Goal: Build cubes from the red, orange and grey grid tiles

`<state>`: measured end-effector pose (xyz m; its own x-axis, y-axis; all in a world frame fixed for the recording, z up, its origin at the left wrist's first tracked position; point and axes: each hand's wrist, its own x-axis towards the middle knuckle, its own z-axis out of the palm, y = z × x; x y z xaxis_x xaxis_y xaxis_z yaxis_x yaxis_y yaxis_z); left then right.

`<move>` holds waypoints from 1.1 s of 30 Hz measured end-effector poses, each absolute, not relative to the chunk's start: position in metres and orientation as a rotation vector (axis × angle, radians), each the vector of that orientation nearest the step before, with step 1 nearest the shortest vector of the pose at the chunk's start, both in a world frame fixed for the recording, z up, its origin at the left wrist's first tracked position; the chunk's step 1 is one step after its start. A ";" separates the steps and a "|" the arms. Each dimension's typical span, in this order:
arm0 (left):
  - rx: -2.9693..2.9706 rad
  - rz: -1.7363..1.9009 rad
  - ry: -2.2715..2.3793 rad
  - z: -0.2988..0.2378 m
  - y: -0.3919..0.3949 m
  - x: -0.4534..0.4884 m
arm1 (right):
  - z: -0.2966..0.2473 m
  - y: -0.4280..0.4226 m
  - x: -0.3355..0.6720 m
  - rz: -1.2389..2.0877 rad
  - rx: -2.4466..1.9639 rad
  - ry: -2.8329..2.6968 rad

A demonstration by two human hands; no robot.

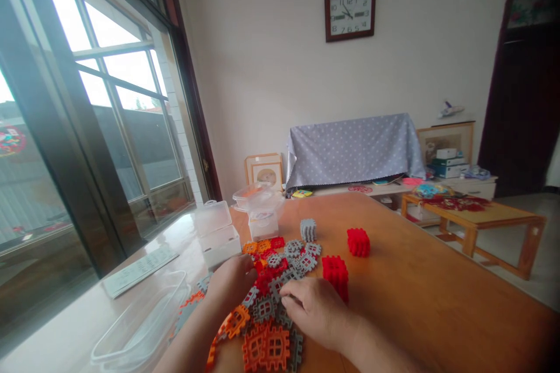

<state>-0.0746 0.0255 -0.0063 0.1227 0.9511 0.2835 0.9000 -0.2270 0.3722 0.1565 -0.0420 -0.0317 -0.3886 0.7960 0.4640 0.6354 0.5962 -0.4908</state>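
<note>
A spread of notched plastic building tiles lies on the wooden table (406,280), with grey tiles (265,308), orange tiles (266,348) and red tiles (264,281) mixed together. My left hand (234,280) is over the left side of the pile, its fingers curled downward and mostly hidden. At the pile's right edge, my right hand (312,309) has its thumb and forefinger bent together beside grey tiles. Whatever either hand holds is hidden. Just beyond my right hand stands a red tile block (335,277). Another red block (359,242) and a grey block (308,230) stand farther back.
An open clear plastic tub (142,326) lies at the left, near a printed sheet (140,271). Lidded clear boxes (219,242) stand behind the pile. A window (126,93) is on the left, and a low wooden table (472,215) stands beyond on the right.
</note>
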 end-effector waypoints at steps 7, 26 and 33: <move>1.275 1.265 1.118 0.011 0.006 -0.032 | -0.033 -0.036 0.160 0.315 -1.076 -1.847; 0.960 1.301 0.804 -0.012 -0.012 0.010 | -0.032 -0.034 0.160 -0.041 -1.301 -1.656; 0.990 1.303 0.708 -0.013 -0.013 0.012 | -0.025 -0.039 0.159 -0.205 -1.371 -1.646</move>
